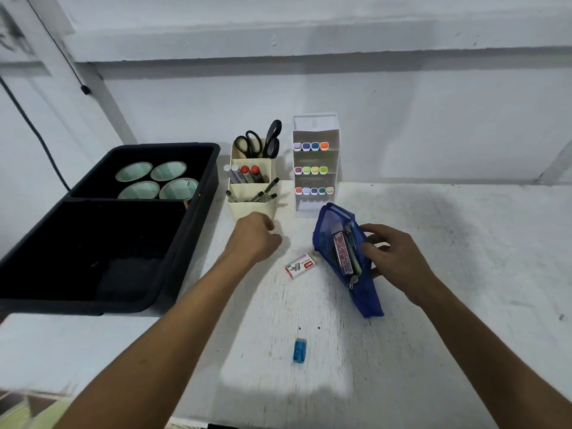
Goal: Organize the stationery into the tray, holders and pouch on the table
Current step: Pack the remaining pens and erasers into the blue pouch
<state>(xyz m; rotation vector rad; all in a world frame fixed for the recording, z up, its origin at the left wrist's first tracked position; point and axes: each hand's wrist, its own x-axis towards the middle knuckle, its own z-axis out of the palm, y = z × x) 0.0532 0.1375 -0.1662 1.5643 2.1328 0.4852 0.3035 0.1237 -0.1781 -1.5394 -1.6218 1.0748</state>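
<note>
White counter (433,274) runs up to a pale wall in the head view. With the blue pouch (343,258) as landmark: the right hand (393,255) grips its right side, fingers curled round the open edge, holding it tilted with its contents showing. Just left of the pouch lies a staples box (300,265); the left hand (255,235) hovers beyond that, fingers curled, holding nothing that I can see. Nearer the person than the pouch lies a blue sharpener (299,350). Behind the pouch stand a white marker rack (315,162) and a cream holder (252,187) with scissors (263,140) and pens. Far left of the pouch sits a black tray (102,230) with four tape rolls (156,180).
</note>
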